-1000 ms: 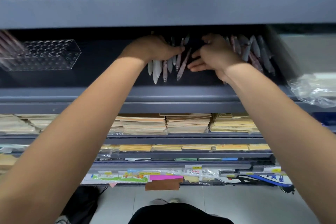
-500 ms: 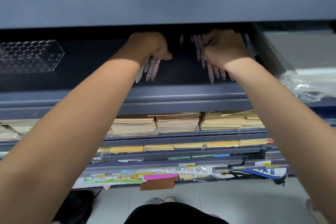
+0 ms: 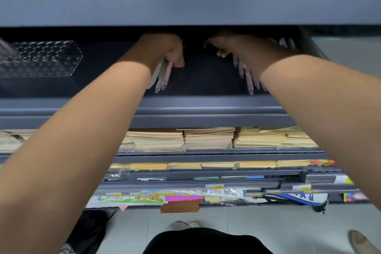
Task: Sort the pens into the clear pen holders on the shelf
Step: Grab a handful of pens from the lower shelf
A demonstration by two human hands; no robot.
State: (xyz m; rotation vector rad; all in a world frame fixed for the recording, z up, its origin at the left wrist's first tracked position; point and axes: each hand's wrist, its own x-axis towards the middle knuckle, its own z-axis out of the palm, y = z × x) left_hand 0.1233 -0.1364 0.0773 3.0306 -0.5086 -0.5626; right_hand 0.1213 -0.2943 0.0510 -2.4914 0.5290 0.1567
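Observation:
Both hands reach deep into the dark grey shelf [image 3: 206, 107]. My left hand [image 3: 169, 50] grips a bunch of pale pink and white pens [image 3: 161, 77], whose ends hang down below the fist. My right hand [image 3: 233, 47] grips a second bunch of pinkish pens [image 3: 248, 79], partly hidden behind my forearm. A few more pens [image 3: 287, 43] show at the back right, behind that wrist. A clear pen holder [image 3: 41, 57] with rows of round holes stands at the left of the same shelf, apart from both hands.
The shelf above [image 3: 185, 6] overhangs and hides my fingertips. A grey box [image 3: 348, 51] stands at the right end of the shelf. Stacks of brown and yellow envelopes [image 3: 206, 138] fill the shelves below. Grey tiled floor [image 3: 268, 229] lies underneath.
The loose pens that lay spread between my hands are now gathered into two bunches, one in each fist. My hands have moved apart and the dark shelf floor shows between them.

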